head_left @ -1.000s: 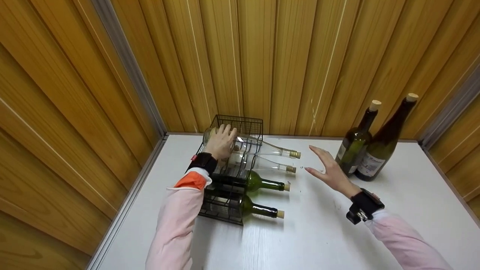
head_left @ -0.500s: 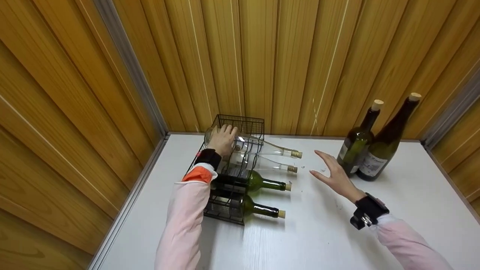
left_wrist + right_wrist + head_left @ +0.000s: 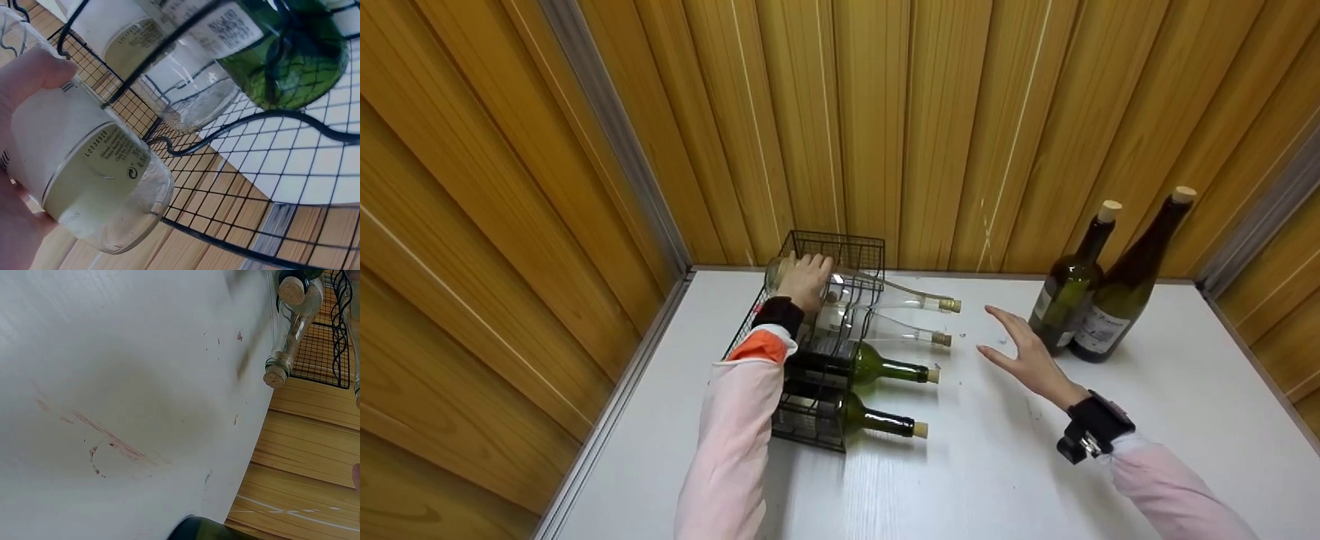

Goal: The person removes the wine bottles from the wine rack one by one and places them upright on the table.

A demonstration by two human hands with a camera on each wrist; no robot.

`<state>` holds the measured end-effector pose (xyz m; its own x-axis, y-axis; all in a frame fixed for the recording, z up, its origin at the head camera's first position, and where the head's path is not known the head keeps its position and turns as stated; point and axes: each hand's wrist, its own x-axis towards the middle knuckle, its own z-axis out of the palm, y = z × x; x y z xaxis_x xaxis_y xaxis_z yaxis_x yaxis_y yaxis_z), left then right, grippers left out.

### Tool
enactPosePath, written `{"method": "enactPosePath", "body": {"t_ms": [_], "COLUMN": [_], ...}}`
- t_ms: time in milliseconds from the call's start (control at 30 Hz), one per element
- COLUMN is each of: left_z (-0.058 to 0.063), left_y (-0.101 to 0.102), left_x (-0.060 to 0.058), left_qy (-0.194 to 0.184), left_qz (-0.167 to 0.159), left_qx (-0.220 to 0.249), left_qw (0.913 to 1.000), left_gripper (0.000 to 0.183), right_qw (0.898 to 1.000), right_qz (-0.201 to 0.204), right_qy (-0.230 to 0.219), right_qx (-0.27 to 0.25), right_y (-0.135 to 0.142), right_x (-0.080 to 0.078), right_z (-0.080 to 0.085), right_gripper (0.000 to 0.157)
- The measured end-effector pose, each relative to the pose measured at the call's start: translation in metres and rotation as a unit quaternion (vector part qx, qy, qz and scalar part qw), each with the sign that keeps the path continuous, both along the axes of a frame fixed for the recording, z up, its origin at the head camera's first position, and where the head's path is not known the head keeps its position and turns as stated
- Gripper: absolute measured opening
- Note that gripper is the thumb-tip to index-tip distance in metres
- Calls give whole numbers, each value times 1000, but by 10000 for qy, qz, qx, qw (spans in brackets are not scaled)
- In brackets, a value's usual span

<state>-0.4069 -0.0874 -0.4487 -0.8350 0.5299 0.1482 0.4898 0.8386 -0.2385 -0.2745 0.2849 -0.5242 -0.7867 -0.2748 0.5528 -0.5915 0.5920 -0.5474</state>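
My left hand [image 3: 804,281] grips the body of a clear glass bottle [image 3: 93,152] with a white label, its thumb and fingers around the label. The bottle lies on the far end of a black wire wine rack [image 3: 847,238], its corked neck pointing right. A second clear bottle [image 3: 896,328] lies beside it at the near side. Two green wine bottles, a farther one [image 3: 871,365] and a nearer one [image 3: 855,415], lie in the rack closer to me. My right hand [image 3: 1031,361] hovers over the table, fingers and thumb spread, touching nothing.
Two dark corked wine bottles, a shorter one [image 3: 1069,296] and a taller one [image 3: 1129,289], stand upright beyond my right hand. The white table [image 3: 945,487] meets wood-panelled walls [image 3: 945,135] at the back and left. Scuff marks show on its surface.
My right hand has drawn back slightly toward me, fingers still spread. My left forearm has swung a little to the right while the hand stays on the clear bottle.
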Motion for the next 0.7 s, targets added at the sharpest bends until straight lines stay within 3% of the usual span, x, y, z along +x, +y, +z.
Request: {"method": "enactPosePath", "body": {"t_ms": [267, 433, 600, 700], "left_z": [-3, -3, 6, 15], "left_y": [-1, -2, 1, 7], "left_x": [1, 3, 6, 8], "left_qy": [73, 314, 549, 373], "left_qz": [-39, -109, -123, -80], "left_qx": [12, 20, 192, 403], "left_qw": [10000, 9994, 9982, 9985], "left_gripper": [67, 70, 75, 82], "right_qw": [9997, 9993, 9994, 9991], "right_qz": [-35, -97, -105, -124], "right_qy": [-198, -213, -74, -32], "right_qx": [-138, -280, -330, -397], "right_y": [-3, 0, 2, 2], "right_x": [3, 3, 0, -1], "right_z": [-1, 1, 6, 10], "right_gripper": [64, 63, 62, 62]}}
